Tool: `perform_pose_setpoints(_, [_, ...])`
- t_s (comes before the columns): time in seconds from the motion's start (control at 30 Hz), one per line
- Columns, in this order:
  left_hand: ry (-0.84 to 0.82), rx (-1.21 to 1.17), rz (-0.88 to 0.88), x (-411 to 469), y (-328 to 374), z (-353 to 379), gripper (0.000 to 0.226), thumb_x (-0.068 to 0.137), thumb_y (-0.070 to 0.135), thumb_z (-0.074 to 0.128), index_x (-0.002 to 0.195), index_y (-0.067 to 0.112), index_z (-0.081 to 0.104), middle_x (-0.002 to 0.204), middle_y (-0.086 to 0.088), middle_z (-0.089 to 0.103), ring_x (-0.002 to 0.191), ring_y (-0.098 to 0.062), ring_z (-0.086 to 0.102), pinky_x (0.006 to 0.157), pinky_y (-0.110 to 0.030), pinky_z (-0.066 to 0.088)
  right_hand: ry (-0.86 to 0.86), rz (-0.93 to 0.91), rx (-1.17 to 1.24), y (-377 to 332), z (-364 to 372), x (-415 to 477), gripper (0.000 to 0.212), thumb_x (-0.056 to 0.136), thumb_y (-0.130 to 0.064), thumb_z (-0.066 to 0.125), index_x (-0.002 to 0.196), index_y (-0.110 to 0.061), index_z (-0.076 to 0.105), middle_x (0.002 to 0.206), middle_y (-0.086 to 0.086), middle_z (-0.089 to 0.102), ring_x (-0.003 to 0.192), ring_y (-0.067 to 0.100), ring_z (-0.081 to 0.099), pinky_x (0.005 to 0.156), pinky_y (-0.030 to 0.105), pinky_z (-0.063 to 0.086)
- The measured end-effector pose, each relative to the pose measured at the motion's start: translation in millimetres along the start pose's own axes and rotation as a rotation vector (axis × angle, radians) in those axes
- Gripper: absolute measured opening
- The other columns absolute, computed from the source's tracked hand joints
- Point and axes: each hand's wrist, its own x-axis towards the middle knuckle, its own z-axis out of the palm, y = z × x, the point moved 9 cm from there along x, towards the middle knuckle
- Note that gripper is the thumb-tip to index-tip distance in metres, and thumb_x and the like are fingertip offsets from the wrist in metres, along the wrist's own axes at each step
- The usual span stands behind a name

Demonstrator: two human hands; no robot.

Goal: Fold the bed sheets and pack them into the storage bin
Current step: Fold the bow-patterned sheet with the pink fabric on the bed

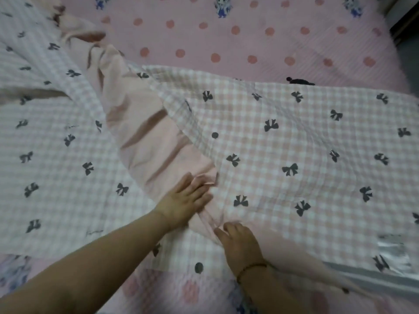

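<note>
No words, numbers, brand names or signs can be read. The checked sheet (294, 137) carries only printed bows and dots, plus a few faint scribble-like marks too blurred to make out. The spotted bed cover (226, 41) shows dots and small cartoon figures, with no legible lettering.

Bed (249, 35) is dressed in pink polka-dot fabric, exposed at 11 to 2 o'clock. Gingham sheet (306, 143) with dark bows is spread on it from 3 round to 10 o'clock, partly folded back.
</note>
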Motion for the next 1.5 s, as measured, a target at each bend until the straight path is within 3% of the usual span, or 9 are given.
perform_pose_setpoints(0.17, [-0.301,0.065,0.156,10.9,-33.9,4.6,0.029,0.074,0.025,0.071,0.102,0.017,0.07,0.109,-0.001,0.069,0.116,-0.018,0.057,0.116,-0.039,0.001,0.186,0.078,0.015,-8.4,-25.5,2.8,0.007,0.05,-0.012,0.064,0.054,-0.017,0.067,0.054,-0.002,0.058,0.044,0.014,0.054,0.043,0.012,0.035])
perform_pose_setpoints(0.27, [-0.047,-0.06,0.123,-7.8,-44.0,-22.6,0.018,0.069,0.014,0.052,0.065,0.014,0.07,0.063,-0.002,0.067,0.062,-0.019,0.066,0.091,-0.037,0.039,0.242,0.078,0.013,-10.8,-36.6,-3.2,0.024,0.071,-0.012,0.049,0.057,-0.013,0.069,0.058,0.001,0.062,0.046,0.017,0.055,0.046,0.015,0.037])
perform_pose_setpoints(0.37, [0.043,-0.201,-0.066,-61.5,-48.5,-29.4,0.027,0.063,0.012,0.04,0.052,0.015,0.065,0.049,0.001,0.058,0.042,-0.017,0.054,0.069,-0.028,0.032,0.289,0.04,-0.039,-24.7,-28.3,-16.6,0.034,0.084,-0.017,0.043,0.064,-0.015,0.071,0.057,-0.001,0.06,0.048,0.016,0.055,0.047,0.018,0.04])
perform_pose_setpoints(0.57, [-0.236,-0.376,-0.239,-113.7,-8.5,29.6,0.017,0.048,0.031,0.062,0.039,0.018,0.057,0.039,0.003,0.052,0.034,-0.014,0.049,0.054,-0.026,0.023,-0.158,0.089,-0.035,-37.1,32.0,-17.7,0.01,0.051,-0.021,0.06,0.054,-0.023,0.069,0.053,-0.006,0.057,0.044,0.009,0.055,0.042,0.01,0.037])
perform_pose_setpoints(0.63, [-0.243,-0.418,-0.324,-119.4,0.6,32.6,0.009,0.041,0.017,0.061,0.048,0.015,0.066,0.046,0.0,0.059,0.041,-0.017,0.057,0.061,-0.025,0.03,-0.153,0.121,-0.046,-39.9,29.5,-14.9,0.021,0.043,-0.016,0.072,0.063,-0.019,0.072,0.063,-0.002,0.061,0.055,0.012,0.06,0.047,0.01,0.04])
perform_pose_setpoints(0.77, [-0.282,-0.336,-0.425,-149.3,13.0,37.4,0.051,0.062,0.013,0.033,0.089,0.006,0.075,0.091,-0.006,0.074,0.082,-0.021,0.071,0.104,-0.031,0.016,-0.399,0.19,-0.017,-31.2,32.9,-16.5,0.044,0.092,-0.024,0.046,0.135,-0.017,0.04,0.134,0.003,0.041,0.123,0.018,0.038,0.094,0.023,0.035])
perform_pose_setpoints(1.07, [-0.244,-0.388,-0.73,-213.7,-63.6,22.2,0.045,0.099,0.037,0.013,0.121,0.017,0.046,0.115,-0.011,0.066,0.1,-0.025,0.067,0.112,-0.036,0.014,-0.137,0.343,0.368,-67.8,-29.5,20.5,0.044,0.095,-0.032,0.044,0.136,-0.018,0.039,0.142,0.001,0.038,0.128,0.017,0.037,0.103,0.023,0.031])
perform_pose_setpoints(1.23, [-0.607,-0.47,-1.078,-279.9,-157.2,70.0,0.071,0.094,0.057,0.022,0.147,0.027,-0.014,0.155,-0.006,-0.017,0.144,-0.025,-0.01,0.112,-0.056,0.002,-0.034,0.335,0.465,-122.5,-51.2,94.1,0.063,0.091,-0.034,0.052,0.145,-0.02,0.022,0.152,-0.001,0.022,0.139,0.017,0.021,0.112,0.027,0.02])
perform_pose_setpoints(1.5, [-0.732,-0.639,-1.197,-356.3,-296.1,166.2,0.108,0.069,0.082,0.039,0.141,0.034,-0.026,0.148,-0.001,-0.036,0.139,-0.026,-0.027,0.107,-0.063,-0.005,0.223,0.539,0.523,-175.4,-67.3,257.9,0.096,0.078,-0.04,0.067,0.148,-0.025,0.002,0.156,0.003,0.001,0.143,0.022,0.01,0.116,0.038,0.014])
